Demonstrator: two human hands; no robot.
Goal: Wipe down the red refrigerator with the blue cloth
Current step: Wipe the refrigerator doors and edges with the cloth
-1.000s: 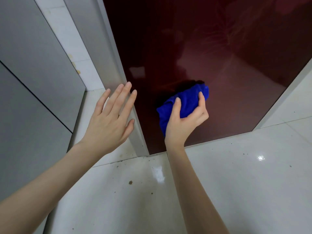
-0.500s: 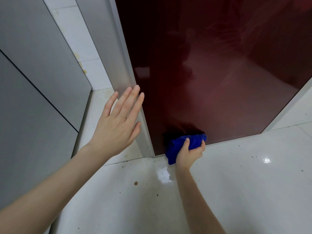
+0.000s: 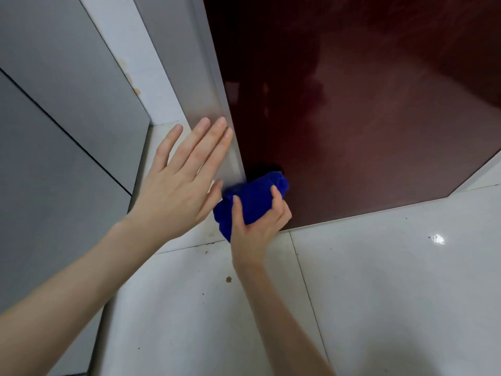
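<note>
The red refrigerator [image 3: 366,118] fills the upper right, its glossy dark red door reaching almost to the floor. My right hand [image 3: 257,226] grips the bunched blue cloth [image 3: 252,202] and presses it against the door's bottom left corner. My left hand [image 3: 181,183] is flat with straight fingers, its fingertips against the refrigerator's grey side panel [image 3: 195,85] just left of the cloth. Part of the cloth is hidden under my right fingers.
A grey cabinet [image 3: 54,131] stands at the left, with a narrow gap between it and the refrigerator. The white tiled floor [image 3: 379,294] below is glossy and carries small brown specks near my right forearm.
The cloth went from mid-door down to the bottom edge, and now sits further left at the door's lower corner. My left hand stays flat beside the edge.
</note>
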